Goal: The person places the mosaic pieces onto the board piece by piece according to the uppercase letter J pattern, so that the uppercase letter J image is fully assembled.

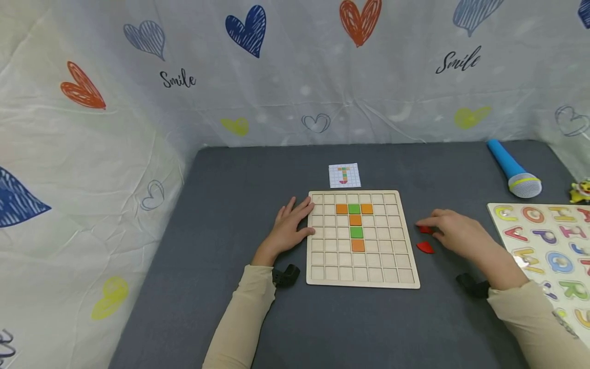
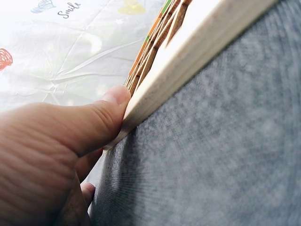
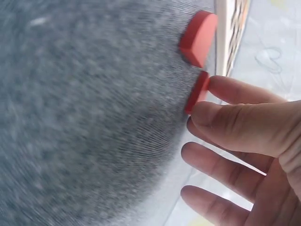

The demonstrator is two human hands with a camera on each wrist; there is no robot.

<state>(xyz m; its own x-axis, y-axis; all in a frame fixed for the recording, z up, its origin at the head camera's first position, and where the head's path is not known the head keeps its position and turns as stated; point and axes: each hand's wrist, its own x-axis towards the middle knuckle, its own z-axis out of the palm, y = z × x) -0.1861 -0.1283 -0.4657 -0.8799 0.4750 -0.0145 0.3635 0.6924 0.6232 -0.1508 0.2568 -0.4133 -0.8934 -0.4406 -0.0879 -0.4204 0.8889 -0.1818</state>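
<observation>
A wooden grid board (image 1: 332, 271) lies on the dark table, with several orange and green square tiles (image 1: 357, 232) set in a T-like shape. My left hand (image 1: 289, 228) rests at the board's left edge, fingers extended; in the left wrist view the thumb (image 2: 106, 110) touches the rim. Right of the board, my right hand (image 1: 461, 236) pinches a red block (image 3: 197, 92) between thumb and index finger, low at the table surface; its shape is partly hidden. Beside it lies a second red block, a quarter circle (image 1: 425, 247), apart from the hand.
Behind the board lies a small pattern card (image 1: 344, 176) with a coloured figure on a grid. At the right are a blue toy microphone (image 1: 513, 166), a letter puzzle board (image 1: 536, 246) and a small yellow figure (image 1: 581, 191). A printed curtain (image 1: 286, 92) hangs behind the table.
</observation>
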